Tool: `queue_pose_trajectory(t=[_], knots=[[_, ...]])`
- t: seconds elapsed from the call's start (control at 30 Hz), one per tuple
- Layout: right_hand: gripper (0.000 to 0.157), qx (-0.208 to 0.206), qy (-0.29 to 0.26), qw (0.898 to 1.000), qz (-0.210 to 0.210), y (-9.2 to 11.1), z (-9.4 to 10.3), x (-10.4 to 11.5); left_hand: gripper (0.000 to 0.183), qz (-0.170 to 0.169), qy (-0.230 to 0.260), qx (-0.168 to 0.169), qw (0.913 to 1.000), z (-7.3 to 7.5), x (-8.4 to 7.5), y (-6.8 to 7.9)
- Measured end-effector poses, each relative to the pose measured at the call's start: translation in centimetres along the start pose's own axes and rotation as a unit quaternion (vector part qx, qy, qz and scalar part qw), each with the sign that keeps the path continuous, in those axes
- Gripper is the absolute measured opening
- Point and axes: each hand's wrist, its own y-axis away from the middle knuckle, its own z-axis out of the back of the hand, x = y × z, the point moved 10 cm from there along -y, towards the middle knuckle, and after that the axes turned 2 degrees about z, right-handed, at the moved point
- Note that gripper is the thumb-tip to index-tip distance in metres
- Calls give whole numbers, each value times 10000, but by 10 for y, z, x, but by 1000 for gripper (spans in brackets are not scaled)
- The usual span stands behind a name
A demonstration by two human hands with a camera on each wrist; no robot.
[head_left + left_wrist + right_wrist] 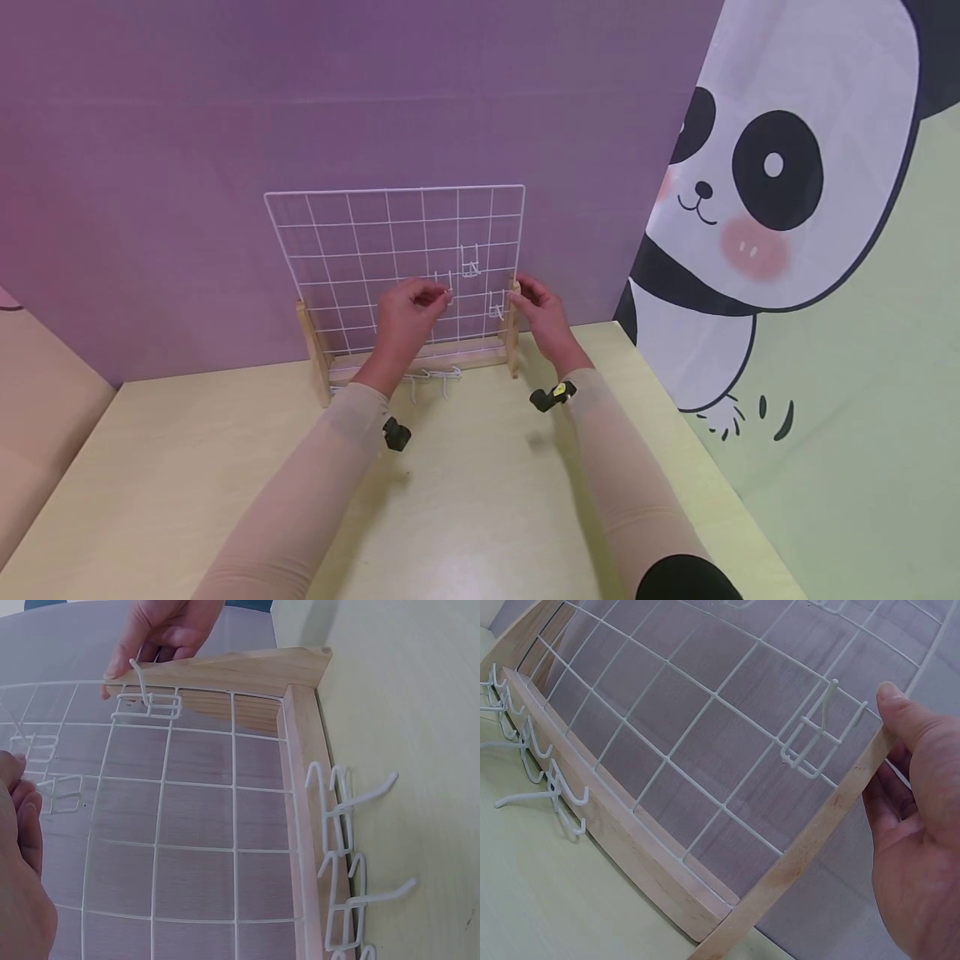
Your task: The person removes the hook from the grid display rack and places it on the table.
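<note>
A white wire grid panel (352, 250) stands upright in a wooden stand (313, 354). My left hand (405, 325) pinches a white wire hook (64, 793) against the grid near its middle. At the right edge, my right hand (547, 321) holds the stand's upright post (810, 832) and the grid's side, with the thumb in front and fingers behind. Two more white hooks hang on the grid: an upper hook (470, 265) and a lower hook (814, 739) close to the right post. Part of the hook in my left hand is hidden by the fingers.
Several loose white hooks (551, 791) lie along the front of the stand's wooden base bar on the pale tabletop (465, 500). Behind the grid hangs a purple cloth backdrop (360, 108). A panda picture (750, 208) covers the right wall.
</note>
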Motion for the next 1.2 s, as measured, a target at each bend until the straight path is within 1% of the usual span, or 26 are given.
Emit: queue_pose_trajectory(t=[0.13,0.37,0.5,0.87,1.0,1.2], knots=[[43,20,35,10000,35,1,-1,1,8,-52,-2,-76,10000,3,-2,-2],[44,-4,24,10000,-9,1,-1,-1,6,-389,-90,-160,9991,6,-11,-5],[45,2,76,9999,-67,2,0,-1,7,-503,-114,-189,9985,8,-16,-7],[45,-4,141,9999,-57,3,0,1,7,-565,20,-264,9981,16,-26,-9],[44,-28,127,9999,-23,2,1,0,6,-581,14,-239,9980,18,-28,-7],[45,11,72,10000,-11,2,0,1,6,-703,-95,-120,9974,19,-27,-3]])
